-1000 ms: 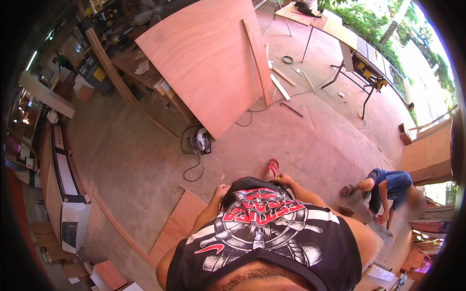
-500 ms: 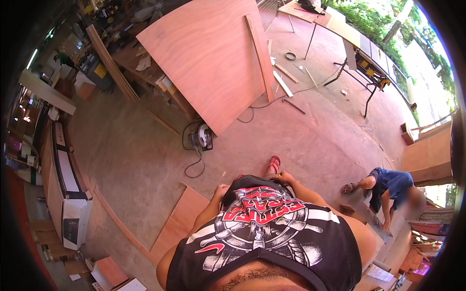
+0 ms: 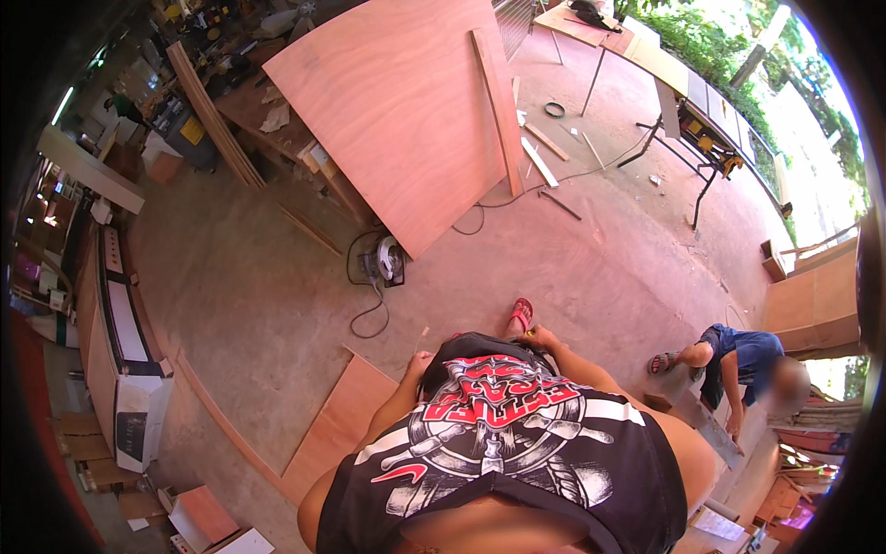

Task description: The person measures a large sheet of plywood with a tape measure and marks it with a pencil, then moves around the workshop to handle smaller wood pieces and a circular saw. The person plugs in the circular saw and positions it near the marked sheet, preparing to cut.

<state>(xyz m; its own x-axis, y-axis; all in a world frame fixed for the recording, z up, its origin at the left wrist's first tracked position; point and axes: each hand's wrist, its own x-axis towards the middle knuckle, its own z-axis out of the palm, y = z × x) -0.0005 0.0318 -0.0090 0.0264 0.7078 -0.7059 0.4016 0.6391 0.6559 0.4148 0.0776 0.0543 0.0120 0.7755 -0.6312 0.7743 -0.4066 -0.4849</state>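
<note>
My left hand (image 3: 420, 362) is down beside my black printed shirt (image 3: 503, 434), fingers curled and partly hidden, so whatever it grips is unclear. My right hand (image 3: 540, 339) is closed on a small yellow object (image 3: 530, 336), perhaps a tape measure, just above my red sandal (image 3: 520, 312). Left of me a plywood offcut (image 3: 337, 415) lies on the floor. A circular saw (image 3: 386, 260) with its looped cord sits below the large plywood sheet (image 3: 388, 120) that leans over the cluttered workbench.
At right a person (image 3: 748, 355) in blue bends low, hand at a grey board (image 3: 701, 420). A folding-legged saw table (image 3: 701, 138) stands back right, with strips (image 3: 544, 143) on the floor before it. Long cartons (image 3: 129, 388) line the left; timber (image 3: 208, 111) leans back left.
The view has shifted slightly, with background things appearing a little higher. The person in blue has moved their arm slightly. My hands stay in nearly the same places.
</note>
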